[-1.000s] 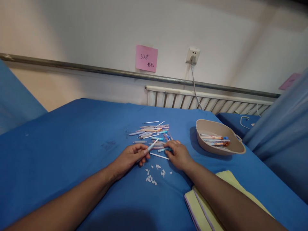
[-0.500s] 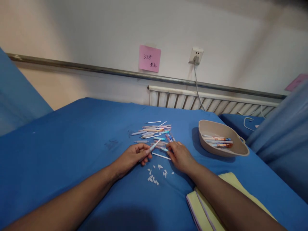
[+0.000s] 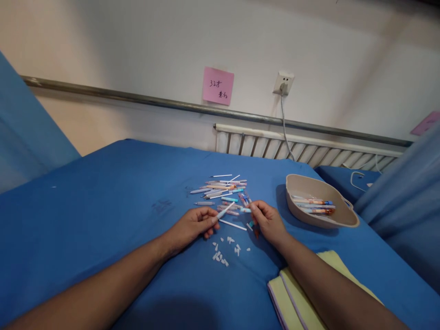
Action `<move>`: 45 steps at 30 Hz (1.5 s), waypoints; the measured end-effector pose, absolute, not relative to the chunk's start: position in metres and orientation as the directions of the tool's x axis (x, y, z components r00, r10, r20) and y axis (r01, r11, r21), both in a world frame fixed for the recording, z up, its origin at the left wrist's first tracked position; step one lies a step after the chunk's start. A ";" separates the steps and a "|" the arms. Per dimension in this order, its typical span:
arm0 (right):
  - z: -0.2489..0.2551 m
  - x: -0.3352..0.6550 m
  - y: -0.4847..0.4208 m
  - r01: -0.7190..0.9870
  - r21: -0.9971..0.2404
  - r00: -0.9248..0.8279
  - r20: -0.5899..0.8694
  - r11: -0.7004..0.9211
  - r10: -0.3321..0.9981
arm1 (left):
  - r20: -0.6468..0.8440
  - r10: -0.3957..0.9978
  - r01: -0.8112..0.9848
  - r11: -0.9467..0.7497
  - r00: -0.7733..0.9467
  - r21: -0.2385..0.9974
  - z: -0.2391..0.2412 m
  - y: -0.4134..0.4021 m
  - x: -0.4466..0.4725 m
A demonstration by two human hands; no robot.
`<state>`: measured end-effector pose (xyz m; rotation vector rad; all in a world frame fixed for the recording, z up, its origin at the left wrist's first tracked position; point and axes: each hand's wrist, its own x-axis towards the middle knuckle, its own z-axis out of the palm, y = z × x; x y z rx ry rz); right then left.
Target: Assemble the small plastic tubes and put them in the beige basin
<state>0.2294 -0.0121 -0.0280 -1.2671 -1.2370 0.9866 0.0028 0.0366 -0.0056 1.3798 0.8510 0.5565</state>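
My left hand (image 3: pixel 197 224) is closed around a pale pen barrel (image 3: pixel 220 214), and a thin white refill sticks out of its upper end, pointing up and right. My right hand (image 3: pixel 268 222) pinches a light-blue and white pen part (image 3: pixel 245 210) at its fingertips; the palm side is partly hidden. A teal piece and an orange piece show just beneath the right fingers. Between the hands a loose white refill (image 3: pixel 233 225) lies on the blue cloth. Several small white caps or plugs (image 3: pixel 218 256) are scattered nearer to me. Beyond the hands is a pile of pen parts (image 3: pixel 220 187).
A beige basket (image 3: pixel 347 223) with several assembled-looking pens stands to the right. A folded yellow towel (image 3: pixel 292 298) lies under my right forearm. Behind the blue-covered surface (image 3: pixel 113 192) are a radiator (image 3: pixel 254 142), a metal rail and a plugged-in cable.
My right hand has lifted slightly and drawn right from the pile, with the light-blue and white pen part now showing at its fingertips. The left hand keeps its hold. The view has shifted slightly.
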 end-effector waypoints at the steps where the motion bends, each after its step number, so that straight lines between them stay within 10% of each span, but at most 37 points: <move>1: -0.028 0.229 -0.012 0.089 -0.992 0.121 0.100 0.090 0.988 | -0.199 0.781 0.144 0.140 0.593 0.980 -0.005 0.036 0.003; 39: -0.012 0.209 -0.032 0.465 -0.755 -0.173 0.434 0.462 0.884 | -0.062 0.812 0.225 -0.086 0.580 0.971 0.003 0.017 0.011; 45: -0.018 0.210 -0.030 0.458 -0.748 -0.110 0.489 0.481 0.865 | -0.193 0.787 0.158 0.123 0.586 0.980 0.001 0.017 0.013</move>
